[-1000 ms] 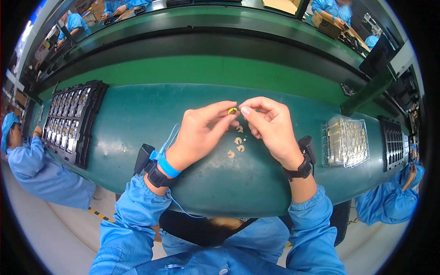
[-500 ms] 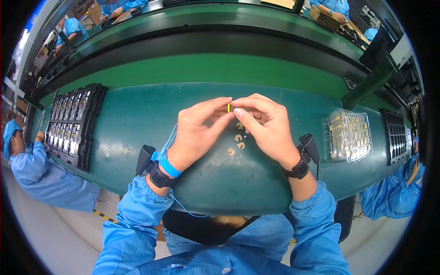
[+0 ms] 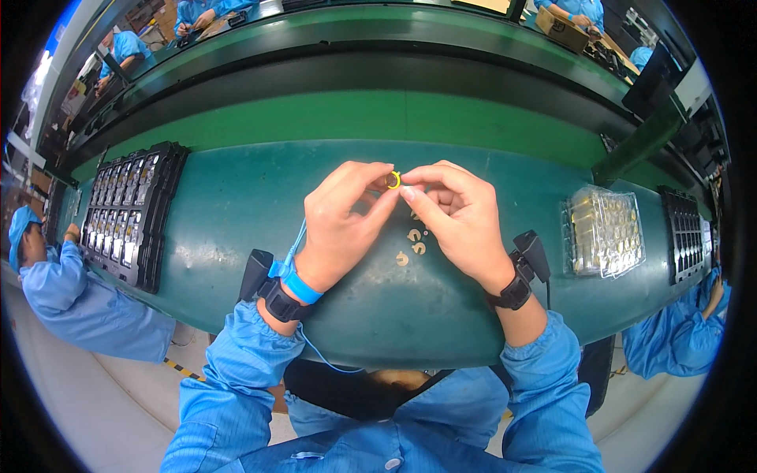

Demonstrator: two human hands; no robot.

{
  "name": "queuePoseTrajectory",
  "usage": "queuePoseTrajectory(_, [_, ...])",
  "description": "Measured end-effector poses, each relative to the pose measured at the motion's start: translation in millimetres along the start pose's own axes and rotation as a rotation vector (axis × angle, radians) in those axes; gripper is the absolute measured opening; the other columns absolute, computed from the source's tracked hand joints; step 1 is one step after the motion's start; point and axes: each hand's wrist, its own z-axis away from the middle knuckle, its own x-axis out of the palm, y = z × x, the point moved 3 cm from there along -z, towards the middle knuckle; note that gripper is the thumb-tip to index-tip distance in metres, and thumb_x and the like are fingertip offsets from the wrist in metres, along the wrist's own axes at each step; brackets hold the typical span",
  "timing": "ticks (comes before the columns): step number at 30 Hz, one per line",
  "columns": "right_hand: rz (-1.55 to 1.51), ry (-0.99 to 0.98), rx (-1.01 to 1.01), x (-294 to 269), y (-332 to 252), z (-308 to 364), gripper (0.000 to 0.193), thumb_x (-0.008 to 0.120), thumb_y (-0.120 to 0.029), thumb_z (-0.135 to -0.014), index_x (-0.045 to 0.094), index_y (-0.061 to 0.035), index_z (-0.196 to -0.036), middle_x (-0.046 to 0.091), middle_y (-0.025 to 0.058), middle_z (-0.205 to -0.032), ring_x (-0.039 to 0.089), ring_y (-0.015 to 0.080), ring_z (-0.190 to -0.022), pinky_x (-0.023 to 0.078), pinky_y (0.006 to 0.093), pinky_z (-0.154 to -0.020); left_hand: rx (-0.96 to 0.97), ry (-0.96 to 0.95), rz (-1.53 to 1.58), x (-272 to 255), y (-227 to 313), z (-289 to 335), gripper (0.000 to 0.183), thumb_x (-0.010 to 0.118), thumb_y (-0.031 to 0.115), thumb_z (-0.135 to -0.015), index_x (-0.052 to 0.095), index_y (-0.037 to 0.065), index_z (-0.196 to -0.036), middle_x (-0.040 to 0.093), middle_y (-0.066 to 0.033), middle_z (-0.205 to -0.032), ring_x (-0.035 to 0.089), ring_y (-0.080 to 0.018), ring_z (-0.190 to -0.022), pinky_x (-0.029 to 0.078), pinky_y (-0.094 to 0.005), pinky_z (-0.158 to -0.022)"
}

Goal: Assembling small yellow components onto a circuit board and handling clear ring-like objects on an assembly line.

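A small round part with a yellow rim and a dark centre (image 3: 393, 180) is pinched between my two hands, above the middle of the table. My left hand (image 3: 344, 217) grips its left edge with thumb and forefinger. From the other side, my right hand (image 3: 457, 211) holds it with thumb and fingertips. On the table below the fingers lie several small tan C-shaped pieces (image 3: 415, 235), partly covered by my right hand. A blue wrist strap (image 3: 298, 285) with a cord circles my left wrist.
Black trays (image 3: 130, 213) with rows of small parts stand at the left on the green table (image 3: 236, 205). To the right are clear plastic trays (image 3: 603, 232) of yellowish parts and another black tray (image 3: 682, 235). A green post (image 3: 643, 146) rises far right. Co-workers sit at both sides and beyond.
The round part has turned from edge-on to show its ring-like face. Both hands keep their pinch and have barely moved.
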Motion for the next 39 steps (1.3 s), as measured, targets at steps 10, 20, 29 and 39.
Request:
queuePoseTrajectory(10, [0.044, 0.015, 0.094, -10, 1, 6, 0.012, 0.077, -0.007, -0.101, 0.077, 0.0026, -0.109, 0.074, 0.0046, -0.101, 0.068, 0.0058, -0.081, 0.054, 0.0221, -0.069, 0.188, -0.023, -0.12, 7, 10, -1, 0.028, 0.086, 0.0, -0.083, 0.073, 0.002, -0.107, 0.075, -0.0115, -0.094, 0.076, -0.0292, -0.083, 0.061, -0.0376, -0.07])
queuePoseTrajectory(20, [-0.033, 0.058, 0.031, 9, 13, -6, 0.015, 0.08, -0.009, -0.092, 0.07, 0.0011, -0.088, 0.065, 0.0017, -0.078, 0.056, 0.0042, -0.067, 0.046, 0.0245, -0.059, 0.179, -0.062, -0.14, -4, -9, 13, 0.031, 0.081, -0.009, -0.086, 0.071, -0.003, -0.115, 0.073, -0.0143, -0.101, 0.072, -0.0272, -0.086, 0.056, -0.0334, -0.07])
queuePoseTrajectory(29, [-0.008, 0.047, 0.045, -3, 12, -3, 0.016, 0.079, -0.009, -0.093, 0.07, 0.0039, -0.089, 0.066, 0.0039, -0.076, 0.056, 0.0063, -0.065, 0.046, 0.0262, -0.058, 0.171, -0.057, -0.163, 8, -6, 13, 0.032, 0.082, -0.011, -0.086, 0.071, -0.002, -0.115, 0.073, -0.0127, -0.099, 0.07, -0.0248, -0.084, 0.054, -0.0335, -0.067])
queuePoseTrajectory(39, [-0.008, 0.063, 0.053, -16, 3, -1, 0.015, 0.078, -0.008, -0.092, 0.068, 0.0024, -0.087, 0.062, 0.0013, -0.072, 0.057, 0.0056, -0.066, 0.046, 0.0249, -0.058, -0.044, -0.125, 0.102, 21, -1, 13, 0.03, 0.074, -0.007, -0.096, 0.071, -0.002, -0.126, 0.075, -0.0097, -0.111, 0.073, -0.0166, -0.095, 0.058, -0.0271, -0.075])
